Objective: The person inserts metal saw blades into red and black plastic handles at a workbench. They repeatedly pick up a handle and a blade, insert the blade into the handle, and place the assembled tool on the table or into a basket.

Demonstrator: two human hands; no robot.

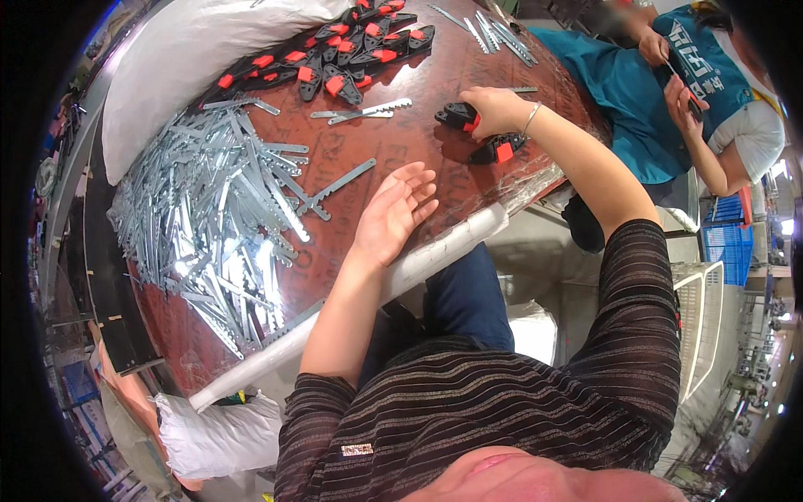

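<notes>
My right hand (499, 111) is closed round a black plastic clamp-like part with a red piece (456, 115), held low at the right side of the table. Just under that wrist lies a second black and red part (500, 151). My left hand (395, 211) hovers over the near table edge, fingers apart and holding nothing. Beside it a notched metal strip (341, 182) sticks out from a large heap of similar toothed silvery strips (213, 201). Two more strips (368, 111) lie crossed in the middle of the table.
Many black and red parts (343, 54) are piled at the back, against a white sack (201, 58). Loose strips (502, 38) lie at the far right. A co-worker in a teal apron (577, 92) sits there, holding a dark part. White padding (452, 247) wraps the near edge.
</notes>
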